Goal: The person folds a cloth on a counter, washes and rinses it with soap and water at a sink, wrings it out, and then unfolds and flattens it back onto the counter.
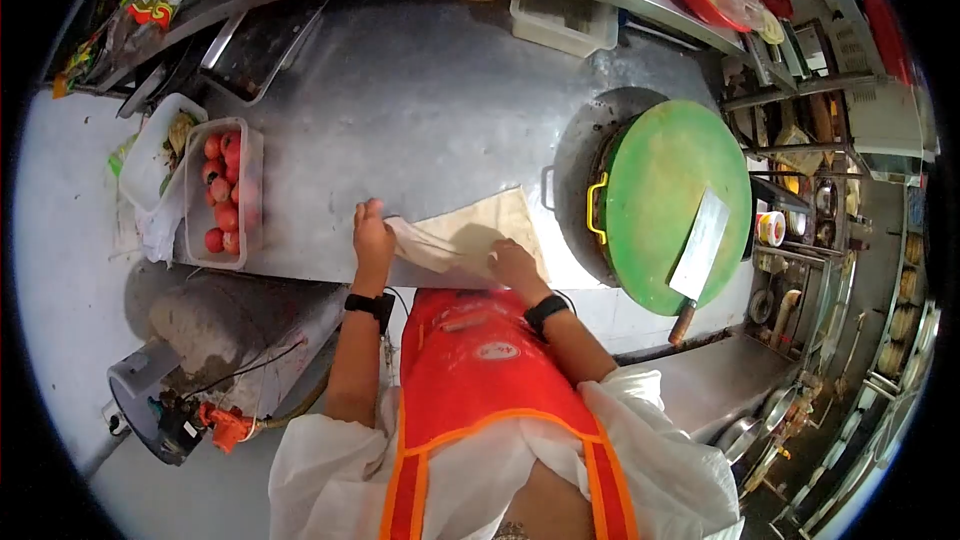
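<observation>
The cloth (505, 215) lies on the near edge of the metal table (390, 90), just past the red apron (470, 370). The left hand (374, 245) has its fingers close together and seems to pinch one end. The right hand (514, 266) has bent fingers on the near edge; I can't tell if they grip. The cloth looks light, soft and floppy, not easy to break. It should bunch up, so its corners seem best to hold.
</observation>
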A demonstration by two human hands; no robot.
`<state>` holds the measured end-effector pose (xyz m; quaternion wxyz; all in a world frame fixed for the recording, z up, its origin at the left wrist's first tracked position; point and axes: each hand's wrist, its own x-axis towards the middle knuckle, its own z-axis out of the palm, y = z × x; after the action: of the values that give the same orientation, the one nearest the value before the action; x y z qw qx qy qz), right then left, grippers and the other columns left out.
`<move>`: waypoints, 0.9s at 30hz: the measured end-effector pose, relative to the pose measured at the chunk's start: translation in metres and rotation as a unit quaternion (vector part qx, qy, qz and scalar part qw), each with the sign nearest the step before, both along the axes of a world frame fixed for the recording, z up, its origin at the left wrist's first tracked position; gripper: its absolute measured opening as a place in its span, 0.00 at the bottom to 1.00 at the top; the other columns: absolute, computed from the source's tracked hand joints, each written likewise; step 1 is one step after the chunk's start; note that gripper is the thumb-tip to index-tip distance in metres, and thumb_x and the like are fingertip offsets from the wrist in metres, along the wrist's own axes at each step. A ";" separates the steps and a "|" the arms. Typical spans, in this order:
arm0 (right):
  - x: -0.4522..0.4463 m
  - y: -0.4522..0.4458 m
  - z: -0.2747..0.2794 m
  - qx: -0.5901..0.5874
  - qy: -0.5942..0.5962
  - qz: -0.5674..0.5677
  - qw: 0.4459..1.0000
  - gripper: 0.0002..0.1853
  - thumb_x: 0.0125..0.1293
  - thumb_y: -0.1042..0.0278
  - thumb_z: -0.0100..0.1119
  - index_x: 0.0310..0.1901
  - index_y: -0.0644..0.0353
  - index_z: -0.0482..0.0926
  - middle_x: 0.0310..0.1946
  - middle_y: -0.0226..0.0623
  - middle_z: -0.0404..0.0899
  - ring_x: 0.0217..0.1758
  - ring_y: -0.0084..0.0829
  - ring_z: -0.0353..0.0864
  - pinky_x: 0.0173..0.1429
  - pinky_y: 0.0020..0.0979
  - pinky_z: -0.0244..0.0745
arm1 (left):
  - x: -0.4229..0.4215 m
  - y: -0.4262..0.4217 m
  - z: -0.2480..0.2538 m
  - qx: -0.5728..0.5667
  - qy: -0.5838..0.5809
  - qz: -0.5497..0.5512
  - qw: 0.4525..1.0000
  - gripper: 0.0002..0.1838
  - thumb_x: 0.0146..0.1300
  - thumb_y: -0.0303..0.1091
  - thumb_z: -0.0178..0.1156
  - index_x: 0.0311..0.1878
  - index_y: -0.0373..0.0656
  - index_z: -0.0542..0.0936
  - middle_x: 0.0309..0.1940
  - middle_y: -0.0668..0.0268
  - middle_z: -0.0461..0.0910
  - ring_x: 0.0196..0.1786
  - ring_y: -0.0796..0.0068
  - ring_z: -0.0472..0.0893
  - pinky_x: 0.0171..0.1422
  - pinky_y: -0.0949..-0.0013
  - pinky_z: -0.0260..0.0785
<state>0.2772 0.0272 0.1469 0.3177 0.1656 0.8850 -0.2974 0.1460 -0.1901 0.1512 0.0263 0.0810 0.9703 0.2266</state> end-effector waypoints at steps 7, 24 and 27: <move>-0.007 -0.016 -0.001 0.123 0.055 -0.005 0.991 0.36 0.52 0.58 0.53 0.63 0.52 0.53 0.66 0.41 0.43 0.69 0.39 0.45 0.61 0.59 0.51 | 0.056 0.051 -0.028 -0.068 -0.119 -0.147 0.979 0.25 0.49 0.35 0.53 0.52 0.38 0.65 0.52 0.49 0.62 0.57 0.49 0.62 0.56 0.48 0.58; -0.057 0.026 0.012 0.086 0.015 0.126 0.988 0.39 0.52 0.51 0.53 0.66 0.45 0.49 0.69 0.34 0.29 0.72 0.38 0.33 0.60 0.68 0.36 | 0.055 0.068 -0.046 -0.026 -0.114 -0.176 0.977 0.44 0.44 0.42 0.62 0.63 0.38 0.53 0.65 0.46 0.43 0.69 0.48 0.42 0.55 0.27 0.44; -0.036 0.018 0.008 0.041 0.023 0.162 0.986 0.40 0.51 0.50 0.54 0.65 0.45 0.49 0.69 0.35 0.30 0.72 0.39 0.32 0.61 0.68 0.33 | 0.066 0.059 -0.058 -0.007 -0.081 -0.206 0.975 0.44 0.44 0.44 0.62 0.63 0.40 0.54 0.66 0.49 0.44 0.69 0.52 0.43 0.55 0.27 0.44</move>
<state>0.2410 0.0452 0.1552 0.3339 0.0256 0.9187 -0.2093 0.2117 -0.1316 0.0931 0.1518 0.2604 0.9289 0.2153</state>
